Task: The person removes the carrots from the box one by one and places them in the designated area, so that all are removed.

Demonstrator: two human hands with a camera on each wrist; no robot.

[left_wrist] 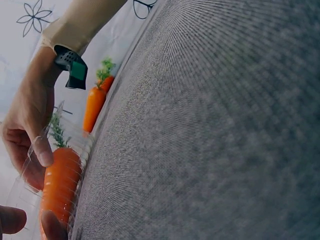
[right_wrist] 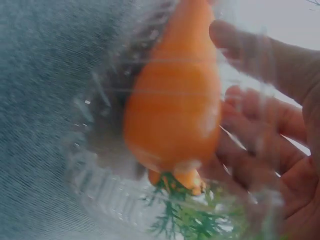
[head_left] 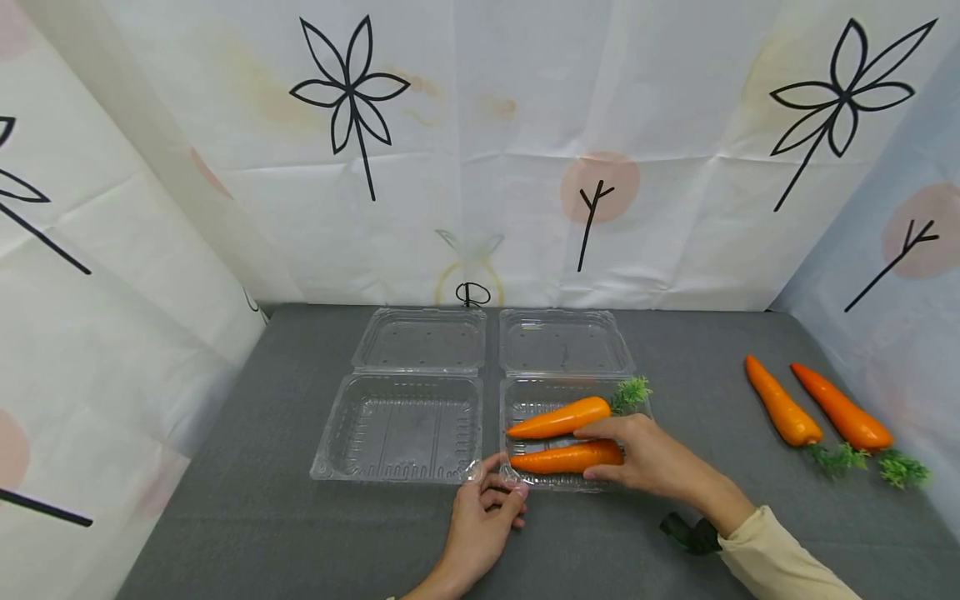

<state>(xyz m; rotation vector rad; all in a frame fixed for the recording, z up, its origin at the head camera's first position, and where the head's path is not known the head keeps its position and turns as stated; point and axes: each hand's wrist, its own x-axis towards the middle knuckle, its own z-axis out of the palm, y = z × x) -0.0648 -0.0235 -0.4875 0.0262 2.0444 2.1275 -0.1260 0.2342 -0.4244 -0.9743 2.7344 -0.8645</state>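
Two orange carrots with green tops lie side by side in the right clear plastic container (head_left: 555, 485): a rear carrot (head_left: 562, 418) and a front carrot (head_left: 562, 458). My right hand (head_left: 648, 454) reaches in from the right and holds the front carrot by its thick end, thumb on the near side, fingers on the far side. That carrot (left_wrist: 61, 182) shows through the clear wall in the left wrist view. At the container's front left corner, my left hand (head_left: 483, 525) pinches the rim between thumb and fingers. The front carrot's leaves are mostly hidden by the right hand in the head view.
A second open clear container (head_left: 405, 475) stands directly left, holding nothing. Both lids, left (head_left: 420, 340) and right (head_left: 566, 342), lie folded back toward the patterned cloth wall (head_left: 480, 125). Two more carrots, one (head_left: 780, 400) beside another (head_left: 843, 408), rest at the right on grey cloth.
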